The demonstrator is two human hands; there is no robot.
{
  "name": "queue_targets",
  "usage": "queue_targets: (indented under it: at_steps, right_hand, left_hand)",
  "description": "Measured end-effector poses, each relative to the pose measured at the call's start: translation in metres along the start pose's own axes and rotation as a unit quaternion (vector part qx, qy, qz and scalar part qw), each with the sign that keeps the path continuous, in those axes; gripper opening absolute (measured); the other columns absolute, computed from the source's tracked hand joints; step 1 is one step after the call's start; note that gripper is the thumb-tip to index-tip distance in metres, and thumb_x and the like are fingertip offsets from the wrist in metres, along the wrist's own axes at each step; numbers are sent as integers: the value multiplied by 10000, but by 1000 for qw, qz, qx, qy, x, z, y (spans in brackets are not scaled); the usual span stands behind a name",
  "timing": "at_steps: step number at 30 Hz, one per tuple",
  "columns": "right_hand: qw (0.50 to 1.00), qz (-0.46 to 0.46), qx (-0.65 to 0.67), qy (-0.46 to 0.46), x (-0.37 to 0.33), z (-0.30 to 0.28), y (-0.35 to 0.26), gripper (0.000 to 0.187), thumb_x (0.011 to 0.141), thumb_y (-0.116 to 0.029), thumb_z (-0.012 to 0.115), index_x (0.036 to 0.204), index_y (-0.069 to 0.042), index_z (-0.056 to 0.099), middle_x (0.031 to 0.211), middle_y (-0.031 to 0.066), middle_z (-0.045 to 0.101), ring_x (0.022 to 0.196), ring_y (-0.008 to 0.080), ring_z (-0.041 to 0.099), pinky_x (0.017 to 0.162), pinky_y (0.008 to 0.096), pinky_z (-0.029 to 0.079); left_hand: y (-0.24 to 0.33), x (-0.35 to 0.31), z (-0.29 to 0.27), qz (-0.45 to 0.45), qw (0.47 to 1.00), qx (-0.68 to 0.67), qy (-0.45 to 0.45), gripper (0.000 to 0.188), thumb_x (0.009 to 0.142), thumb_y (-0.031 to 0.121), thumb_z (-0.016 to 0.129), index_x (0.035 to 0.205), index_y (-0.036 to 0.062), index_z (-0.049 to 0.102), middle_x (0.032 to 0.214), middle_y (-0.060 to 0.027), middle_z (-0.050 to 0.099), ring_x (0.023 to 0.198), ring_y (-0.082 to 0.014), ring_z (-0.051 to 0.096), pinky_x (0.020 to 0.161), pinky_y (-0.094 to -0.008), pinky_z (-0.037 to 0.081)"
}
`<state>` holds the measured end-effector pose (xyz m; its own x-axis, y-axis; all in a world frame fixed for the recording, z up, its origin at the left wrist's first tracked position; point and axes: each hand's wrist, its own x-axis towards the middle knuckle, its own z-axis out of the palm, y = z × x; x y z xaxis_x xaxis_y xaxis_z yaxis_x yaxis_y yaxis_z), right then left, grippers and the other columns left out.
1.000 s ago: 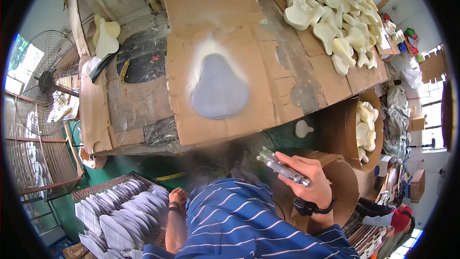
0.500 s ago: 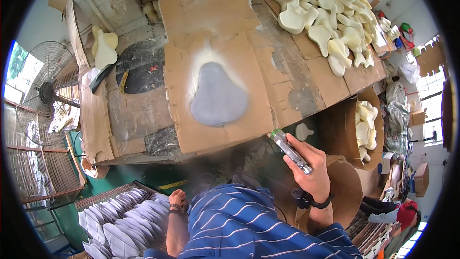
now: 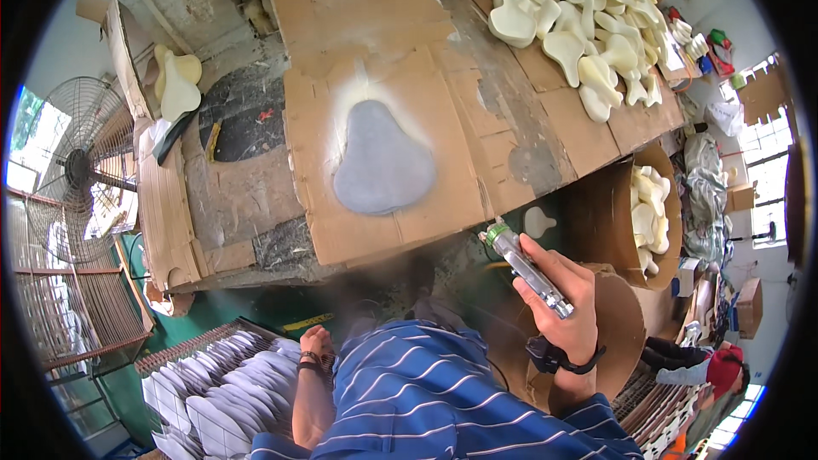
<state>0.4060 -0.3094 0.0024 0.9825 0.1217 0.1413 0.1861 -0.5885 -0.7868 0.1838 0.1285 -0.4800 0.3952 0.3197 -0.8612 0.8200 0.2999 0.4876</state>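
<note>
My right hand [image 3: 558, 302] is closed around a silver spray gun with a green ring [image 3: 528, 268]. Its nozzle end sits just off the front edge of the bench, pointing toward the bench. On a cardboard sheet [image 3: 400, 234] lies a grey, saddle-shaped pad [image 3: 383, 162], wide end toward me, with a pale sprayed haze on the cardboard around it. My left hand [image 3: 316, 342] hangs low at my side with its fingers curled and nothing visible in them. Close by it is a wire rack holding several grey pads [image 3: 230, 400].
Cream saddle-shaped foam pieces [image 3: 588, 17] are heaped at the far right of the bench. A round cardboard drum [image 3: 618, 238] below holds more. One foam piece [image 3: 538, 222] lies beneath the bench edge. At left stands a large fan [image 3: 78, 166]. Another person [image 3: 707, 372] is at the lower right.
My right hand has drawn the spray gun slightly toward me and to the right. The view has shifted a little. The grey pad stays on its cardboard, and my left arm remains low.
</note>
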Motion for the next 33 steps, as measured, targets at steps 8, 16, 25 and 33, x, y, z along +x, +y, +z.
queue_targets:
  at_steps: [8, 16, 25, 33]
  right_hand:
    - [998, 7, -40, -46, -8, -7, 1, 527, 760, 58, 740, 1278, -2, 665, 893, 157, 699, 727, 275, 668, 675, 321, 510]
    - [990, 23, -55, -130, -21, -18, 3, 650, 690, 122, 667, 1319, -45, 651, 905, 167, 696, 745, 335, 664, 679, 353, 527]
    - [1000, -6, -18, 3, -21, -18, 2, 560, 735, 84, 754, 1281, -5, 668, 892, 160, 709, 718, 254, 670, 654, 308, 511]
    - [996, 65, -59, 17, -51, -28, 35, 477, 784, 14, 744, 1257, 17, 678, 904, 164, 718, 718, 233, 672, 686, 309, 517]
  left_hand:
    - [30, -17, 12, -16, 999, 51, 7, 408, 950, 191, 666, 1326, 45, 602, 1093, -104, 709, 919, -244, 708, 764, -466, 593]
    - [-13, 1, 1, 24, 994, 103, -21, 381, 942, 190, 666, 1291, 38, 638, 1013, -78, 728, 871, -193, 699, 733, -411, 576]
    - [-7, 6, 3, 24, 999, 39, -23, 380, 921, 181, 690, 1262, 19, 643, 985, -92, 727, 803, -204, 702, 715, -377, 578]
    - [19, 5, 14, 0, 999, 30, -20, 411, 924, 180, 684, 1300, 32, 608, 1005, -83, 715, 846, -209, 705, 699, -401, 590]
